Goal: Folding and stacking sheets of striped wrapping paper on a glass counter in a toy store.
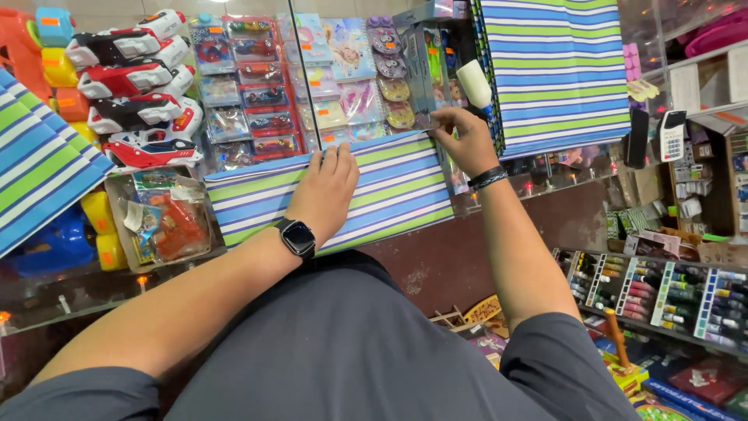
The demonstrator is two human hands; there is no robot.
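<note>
A box wrapped in blue, green and white striped paper [389,195] lies on the glass counter in front of me. My left hand [327,187] lies flat on its top near the far edge, fingers spread slightly, a black smartwatch on the wrist. At the box's far right corner, my right hand [461,140] pinches the paper edge. The same hand holds a white glue stick [474,84] that points upward. A black band circles that wrist.
Toy guns [132,86] and packs of toy cars [257,93] hang behind the counter. More striped paper [557,70] stands at the far right and another sheet [39,171] lies at the left. A card terminal [672,134] and racks of paint tubes [662,300] are on the right.
</note>
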